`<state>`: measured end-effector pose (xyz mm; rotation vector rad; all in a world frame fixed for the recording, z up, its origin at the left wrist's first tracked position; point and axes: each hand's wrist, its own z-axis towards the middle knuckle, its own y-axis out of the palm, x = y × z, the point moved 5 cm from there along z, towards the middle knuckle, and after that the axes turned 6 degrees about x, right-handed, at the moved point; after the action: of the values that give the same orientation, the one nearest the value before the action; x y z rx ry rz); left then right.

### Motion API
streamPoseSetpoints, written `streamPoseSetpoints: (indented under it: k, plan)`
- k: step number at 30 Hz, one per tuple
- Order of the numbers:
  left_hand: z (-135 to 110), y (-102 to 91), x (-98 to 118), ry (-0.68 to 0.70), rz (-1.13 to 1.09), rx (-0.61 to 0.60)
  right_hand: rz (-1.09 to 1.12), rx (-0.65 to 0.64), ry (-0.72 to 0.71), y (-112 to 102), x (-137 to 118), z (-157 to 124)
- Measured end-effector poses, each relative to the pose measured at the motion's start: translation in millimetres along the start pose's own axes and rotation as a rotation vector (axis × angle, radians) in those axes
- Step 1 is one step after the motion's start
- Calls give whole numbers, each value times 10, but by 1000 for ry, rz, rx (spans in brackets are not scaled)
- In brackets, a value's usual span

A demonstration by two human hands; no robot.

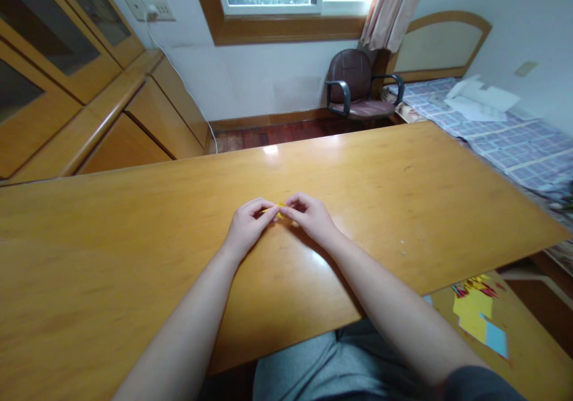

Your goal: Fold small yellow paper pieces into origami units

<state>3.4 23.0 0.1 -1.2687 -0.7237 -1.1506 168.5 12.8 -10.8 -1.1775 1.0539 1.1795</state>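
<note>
Between my two hands, over the middle of the wooden table (147, 240), is a small piece of yellow paper (280, 213), mostly covered by my fingers. My left hand (251, 225) pinches its left side between thumb and fingers. From the other side, my right hand (312, 217) pinches it as well, with the thumb tips of both hands almost meeting. The paper looks folded, but its exact shape is too small to make out.
At lower right, a lower surface (537, 335) bears yellow paper sheets (472, 308), a light blue sheet (496, 336) and several small red and yellow pieces (481, 284). A chair (353, 85) stands beyond the table, a bed (514, 138) to the right, wooden cabinets (58, 73) to the left.
</note>
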Motion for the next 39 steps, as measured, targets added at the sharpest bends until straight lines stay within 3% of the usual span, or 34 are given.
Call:
streamPoseSetpoints:
  k: [10,17,23,39]
  plan:
    - [-7,-14,-78,-189,-158,21,165,-55,146,9,50,16]
    - [-1,-44,-52,-210,-159,60,137,-48,128,4,22,16]
    - [-5,-23,-37,-202,-150,22,-14,-112,63,31,-14,-10]
    - [6,-82,-79,-235,-185,161,-25,2,77,-17,39,20]
